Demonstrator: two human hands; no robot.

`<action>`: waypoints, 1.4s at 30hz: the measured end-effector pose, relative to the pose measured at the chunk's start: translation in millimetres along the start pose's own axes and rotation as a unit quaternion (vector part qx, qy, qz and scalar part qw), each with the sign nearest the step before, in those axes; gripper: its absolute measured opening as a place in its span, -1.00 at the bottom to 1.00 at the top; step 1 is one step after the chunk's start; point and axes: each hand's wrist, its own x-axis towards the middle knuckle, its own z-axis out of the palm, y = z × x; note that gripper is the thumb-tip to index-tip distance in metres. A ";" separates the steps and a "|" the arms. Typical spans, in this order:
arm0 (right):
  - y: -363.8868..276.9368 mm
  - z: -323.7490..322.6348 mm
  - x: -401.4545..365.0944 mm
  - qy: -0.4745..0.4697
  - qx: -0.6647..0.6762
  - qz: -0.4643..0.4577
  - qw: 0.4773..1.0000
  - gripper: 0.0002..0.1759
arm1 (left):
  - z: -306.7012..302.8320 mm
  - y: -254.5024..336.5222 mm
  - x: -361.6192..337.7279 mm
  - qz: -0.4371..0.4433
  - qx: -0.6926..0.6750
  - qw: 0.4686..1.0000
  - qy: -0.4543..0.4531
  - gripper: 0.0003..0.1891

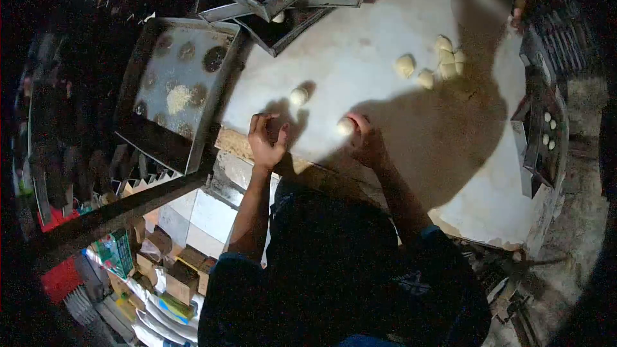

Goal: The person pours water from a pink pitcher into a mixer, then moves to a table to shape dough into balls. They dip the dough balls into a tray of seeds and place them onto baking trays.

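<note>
My right hand (366,142) is cupped around a small pale dough ball (345,126) on the light work table (340,71), near its front edge. To the left, my left hand (268,142) hovers by the table edge with its fingers curved and apart, and it holds nothing. Just beyond it sits another dough ball (299,96). Farther right lies a cluster of dough pieces (448,63), several of them touching. Beside the cluster are two looser pieces, one dough lump (404,66) and a smaller dough piece (425,78).
A dark-rimmed metal tray (225,83) with scattered crumbs stands at the left. Stacked trays (263,9) at the back hold dough balls, as does a tray (536,135) on the right. Part of another person's hand (517,11) shows at the far right corner.
</note>
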 end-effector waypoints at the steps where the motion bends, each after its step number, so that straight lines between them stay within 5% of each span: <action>1: 0.9 -0.7 -2.8 -0.002 -0.002 0.000 1.000 -0.33 | 2.4 0.4 -1.7 -0.002 -0.001 1.000 0.002 -0.70; 4: 8.1 -8.5 -6.8 0.008 0.005 -0.023 1.000 -0.39 | 19.7 21.9 -0.6 0.015 -0.039 0.996 -0.080 -0.52; 6: 24.1 -11.0 -19.1 0.120 -0.168 -0.090 0.974 -0.42 | 44.8 33.3 -4.3 0.040 -0.029 0.980 -0.192 -0.46; 7: 25.0 -13.8 -22.6 0.115 -0.139 -0.063 0.982 -0.44 | 48.5 55.1 0.7 0.127 0.088 0.966 -0.206 -0.40; 8: 25.5 -15.3 -25.6 0.105 -0.109 -0.038 0.988 -0.47 | 78.9 29.3 -4.0 0.083 0.120 0.944 -0.295 -0.32; 9: 35.1 -11.7 -29.8 0.131 -0.041 -0.043 0.990 -0.50 | 105.3 13.8 -7.6 0.157 0.175 0.916 -0.324 -0.31; 10: 43.7 -6.3 -33.2 0.155 0.027 -0.045 0.987 -0.53 | 140.0 -17.8 -26.3 0.113 -0.281 0.921 -0.246 -0.35; 11: 34.0 -10.0 -34.9 0.146 0.016 -0.018 0.989 -0.55 | 150.3 -11.1 -24.9 0.270 0.112 0.939 -0.182 -0.43; 12: 16.7 -17.7 -34.7 0.139 0.002 0.009 0.990 -0.56 | 138.3 4.4 -15.6 0.264 0.116 0.942 -0.170 -0.43; 14: -7.0 -25.5 -32.8 0.136 -0.013 0.001 0.991 -0.57 | 98.8 54.8 13.7 0.209 0.235 0.849 -0.425 -0.55; 15: -19.8 -27.2 -27.3 0.141 -0.024 0.004 0.990 -0.57 | 81.4 53.9 18.5 -0.008 -0.031 0.921 -0.388 -0.65; 16: -40.9 -24.7 -16.4 0.134 -0.026 -0.001 0.991 -0.57 | 69.5 49.3 21.3 -0.012 -0.032 0.924 -0.381 -0.65; 17: -65.4 -16.6 -4.1 0.112 -0.045 -0.056 0.991 -0.55 | 57.3 45.2 23.3 -0.073 -0.172 0.928 -0.322 -0.65; 19: -108.5 13.8 17.8 0.082 -0.065 -0.116 0.988 -0.53 | 21.8 43.0 28.7 -0.178 -0.431 0.857 -0.221 -0.67; 21: -146.5 50.3 45.9 0.050 0.105 -0.147 0.982 -0.52 | -21.2 42.1 34.9 -0.174 -0.481 0.844 -0.162 -0.67; 22: -160.2 60.0 64.8 0.032 0.080 -0.253 0.964 -0.52 | -45.2 44.1 38.6 -0.167 -0.528 0.825 -0.112 -0.67; 24: -200.1 91.1 76.1 0.030 0.101 -0.159 0.982 -0.54 | -96.7 41.7 44.6 -0.211 -0.485 0.847 -0.046 -0.59; 26: -219.8 114.4 97.8 -0.044 0.125 -0.128 0.983 -0.59 | -148.5 34.0 40.6 -0.154 -0.399 0.903 0.046 -0.56; 30: -260.3 161.4 155.6 -0.080 0.202 -0.177 0.960 -0.59 | -249.5 5.1 8.0 -0.101 -0.288 0.933 0.190 -0.60; 32: -247.5 187.9 192.7 -0.150 0.099 -0.210 0.961 -0.63 | -293.3 -33.0 -18.8 -0.097 -0.165 0.947 0.258 -0.70; 34: -245.1 211.5 215.5 -0.149 0.004 -0.258 0.954 -0.63 | -317.1 -72.3 -42.9 -0.145 -0.132 0.897 0.395 -0.80; 35: -246.9 221.9 223.7 -0.147 -0.089 -0.303 0.937 -0.63 | -328.0 -89.5 -58.1 -0.165 -0.109 0.891 0.409 -0.81; 42: -235.8 252.9 248.5 -0.189 -0.139 -0.334 0.913 -0.60 | -304.5 -228.3 -193.3 -0.333 0.029 0.836 0.434 -0.83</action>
